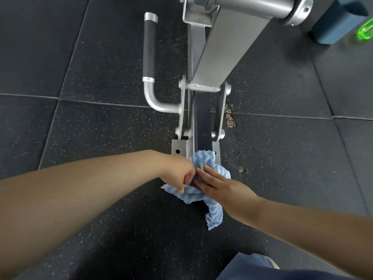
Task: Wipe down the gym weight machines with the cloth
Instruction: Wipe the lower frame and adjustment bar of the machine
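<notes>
1. Nearest the camera, bottom edge right of centre: a knee or thigh in blue fabric, partly cut off by the frame.

2. Both bare forearms reach forward and meet at mid-frame. The hands are together, touching, on one bundle of cloth.

3. Left hand: fingers curled, thumb and fingertips pinching a fold of the cloth at its left side.

4. Right hand: fingers straight and spread, lying flat on top of the cloth and pressing it down. Its fingertips touch the left hand's knuckles.

5. The cloth is blue-and-white striped terry, bunched over the near end of the machine's dark lower bar. One tail hangs down toward the camera below the right wrist; a corner sticks out to the left under the left hand.

6. Just beyond the cloth: the grey base plate with a bolt hole, flat on the floor.

7. Beyond that: paired grey link plates with pivot bolts on both sides of the dark bar.

8. To the left, a curved grey tube runs out from the link plates and turns away from the camera into a black-gripped handle.

9. A broad grey arm rises from the pivot toward a thick cylinder at the top edge.

10. Floor: dark speckled rubber tiles; crumbled patches right of the linkage.

11. Far right corner: a blue block and a bright green object, blurred.
</notes>
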A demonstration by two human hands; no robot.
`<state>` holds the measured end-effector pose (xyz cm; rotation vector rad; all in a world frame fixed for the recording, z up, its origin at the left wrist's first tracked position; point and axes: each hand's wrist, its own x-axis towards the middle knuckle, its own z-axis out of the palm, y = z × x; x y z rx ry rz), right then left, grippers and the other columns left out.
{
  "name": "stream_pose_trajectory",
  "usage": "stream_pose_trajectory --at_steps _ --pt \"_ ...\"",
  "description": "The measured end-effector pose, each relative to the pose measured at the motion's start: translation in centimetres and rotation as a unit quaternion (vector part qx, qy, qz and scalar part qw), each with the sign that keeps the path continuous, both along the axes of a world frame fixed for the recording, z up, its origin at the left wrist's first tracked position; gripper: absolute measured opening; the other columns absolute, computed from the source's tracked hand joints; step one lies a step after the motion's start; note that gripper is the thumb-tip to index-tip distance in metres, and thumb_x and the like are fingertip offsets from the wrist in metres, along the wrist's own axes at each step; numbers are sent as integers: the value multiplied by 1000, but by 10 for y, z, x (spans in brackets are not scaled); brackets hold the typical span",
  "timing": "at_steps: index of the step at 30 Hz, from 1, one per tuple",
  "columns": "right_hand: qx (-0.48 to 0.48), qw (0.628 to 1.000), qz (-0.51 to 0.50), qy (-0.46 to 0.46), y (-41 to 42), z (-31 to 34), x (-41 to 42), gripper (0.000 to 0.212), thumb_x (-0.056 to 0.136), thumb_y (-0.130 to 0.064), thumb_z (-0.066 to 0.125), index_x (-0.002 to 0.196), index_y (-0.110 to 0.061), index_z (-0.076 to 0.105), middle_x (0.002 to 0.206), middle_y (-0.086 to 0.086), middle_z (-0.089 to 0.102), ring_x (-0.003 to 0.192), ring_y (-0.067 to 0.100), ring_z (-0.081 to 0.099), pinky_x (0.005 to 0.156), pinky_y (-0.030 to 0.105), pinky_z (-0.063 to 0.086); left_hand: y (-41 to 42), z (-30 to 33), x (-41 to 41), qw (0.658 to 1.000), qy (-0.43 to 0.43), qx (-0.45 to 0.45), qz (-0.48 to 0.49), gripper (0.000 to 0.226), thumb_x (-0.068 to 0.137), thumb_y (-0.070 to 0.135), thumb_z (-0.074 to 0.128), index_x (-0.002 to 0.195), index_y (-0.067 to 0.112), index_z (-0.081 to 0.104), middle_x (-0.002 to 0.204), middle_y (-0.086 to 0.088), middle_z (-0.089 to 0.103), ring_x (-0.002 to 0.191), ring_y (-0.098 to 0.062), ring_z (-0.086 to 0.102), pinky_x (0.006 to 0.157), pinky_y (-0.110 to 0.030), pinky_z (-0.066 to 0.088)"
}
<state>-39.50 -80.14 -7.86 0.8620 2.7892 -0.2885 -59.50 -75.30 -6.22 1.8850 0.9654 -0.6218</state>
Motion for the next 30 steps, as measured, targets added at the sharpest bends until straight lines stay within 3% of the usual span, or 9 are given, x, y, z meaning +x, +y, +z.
stream_pose_trajectory --at_steps 3,6,8,10,14,18,22,26,30 --pt "-25 1000 2 4 -5 4 7 75 52 16 60 122 -13 64 136 11 52 123 22 51 60 17 56 -7 -3 1 999 -36 -11 21 23 90 22 60 111 12 56 86 11 50 84 -10 46 60 -16 35" --pt "-57 998 -37 -8 -5 13 14 66 49 8 79 110 -13 70 131 13 57 111 23 62 60 21 57 -8 -2 2 995 -81 -13 48 24 90 23 60 110 11 57 94 5 55 75 -5 45 56 -7 32" --pt "-87 994 -65 -10 3 18 16 52 61 8 73 108 -14 70 123 8 62 106 20 65 74 22 56 -5 1 2 992 -110 -18 64 22 89 23 62 108 10 58 82 11 51 71 -3 47 57 -8 34" --pt "-81 990 -115 23 16 31 16 39 78 9 58 109 -10 69 115 2 65 105 13 62 89 11 43 2 6 -1 985 -140 -28 99 18 88 21 63 103 12 58 78 14 49 72 -6 51 59 -10 39" --pt "-96 963 -233 94 55 71 -3 36 89 -1 54 122 -12 62 124 -7 54 108 -2 42 89 -9 15 23 19 -22 947 -206 -22 244 11 87 13 64 88 17 54 75 9 55 60 -4 52 55 -9 44" --pt "-28 965 -218 141 101 84 -48 36 88 -7 60 123 -11 61 133 0 53 113 7 50 92 0 18 42 27 -55 894 -219 82 382 9 86 15 65 87 17 56 84 6 60 69 -9 56 57 -10 44" --pt "-56 983 -174 33 141 63 -76 45 96 -26 51 139 -18 44 153 -1 27 141 14 22 109 15 12 51 15 -71 848 -158 174 476 32 88 13 60 119 16 56 123 -2 56 100 -16 56 79 -22 43" --pt "-69 982 -51 -168 143 27 -75 49 97 -48 36 143 -30 35 158 2 9 145 25 -3 118 38 6 45 5 -73 868 -105 143 464 52 88 14 58 137 19 41 136 -7 46 111 -22 55 89 -32 45" --pt "-93 984 -11 -154 120 17 -65 38 100 -41 33 133 -31 50 156 -3 21 145 18 -7 117 40 -2 41 1 -70 895 -104 118 418 44 89 15 59 132 13 48 135 -6 49 118 -19 50 91 -22 36"
